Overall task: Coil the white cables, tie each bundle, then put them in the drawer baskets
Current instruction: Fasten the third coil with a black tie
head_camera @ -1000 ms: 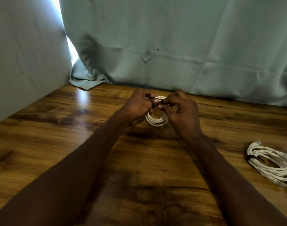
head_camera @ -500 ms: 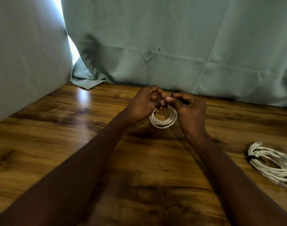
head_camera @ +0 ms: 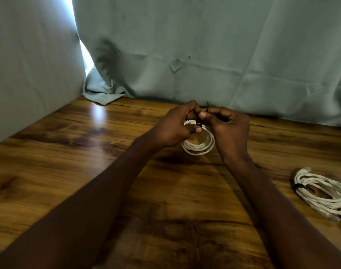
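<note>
Two hands meet over the far middle of the wooden table, holding one small coiled white cable between them. Left hand: fingers curled, thumb and fingertips pinching the top of the coil where a thin black tie crosses the strands. Right hand: fingers curled, thumb and forefinger pinching the upper part of the same tie, whose free end sticks up above the knuckles. The lower arc of the coil hangs below both hands, near the tabletop; whether it touches the wood cannot be told.

Second white cable bundle lies flat on the table near the right edge, well apart from the hands, with a dark band around its left side.

Pale green cloth hangs behind the table and along its left side; a bright gap shows between the two panels.
</note>
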